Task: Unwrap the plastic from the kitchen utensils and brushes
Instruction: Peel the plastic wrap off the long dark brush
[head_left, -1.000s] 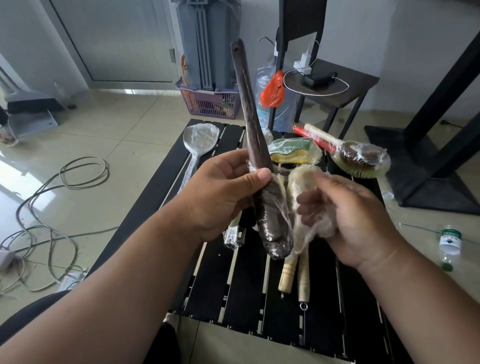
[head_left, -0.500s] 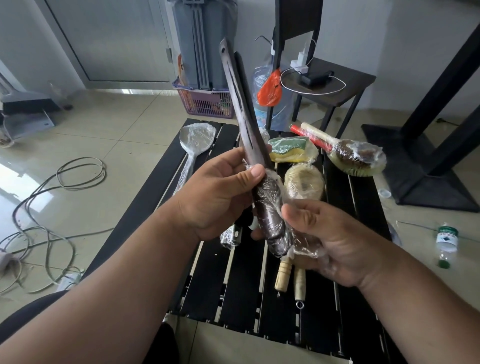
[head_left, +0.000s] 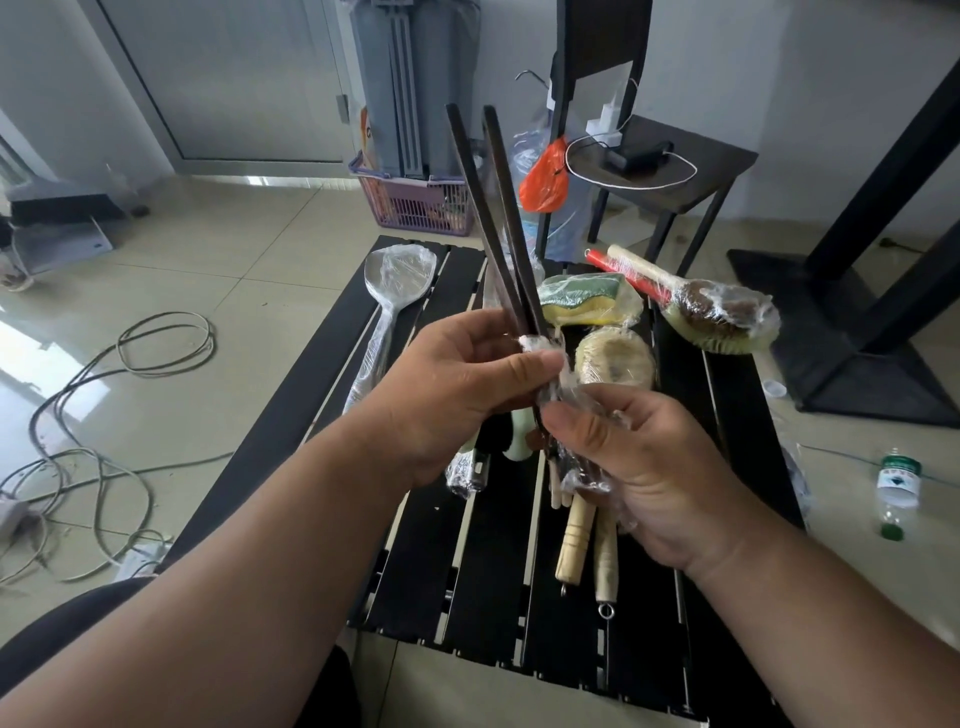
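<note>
A: Both hands up over the black slatted table (head_left: 498, 561). Left hand (head_left: 447, 395) pinches the two dark wooden utensils (head_left: 511, 244), thumb pressed across the shafts right where the wrap bunches, handles splaying up and apart.

B: And the right hand (head_left: 639, 467)?

A: Fingers curled round the lower ends and the cling film (head_left: 582, 415), thumb on top, film crumpled in the grip. Utensil heads are hidden behind that hand, prob. spoons or spatulas but can't say.

B: So how to do this bit well?

A: I'd say keep the left pinch firm just above the film so the pair doesn't slide, then draw the film down and off the heads in one direction, w/ no twisting. Film looks stretchy; it may cling and snap back.

B: Rest of the pile?

A: All wrapped, on the table: metal spatula (head_left: 397, 273) far left, sponges (head_left: 584, 300), round brush (head_left: 615, 361) just beyond the hands, long-handled brushes (head_left: 711, 312) far right, wooden-handled brushes (head_left: 574, 535) under the right hand.
</note>
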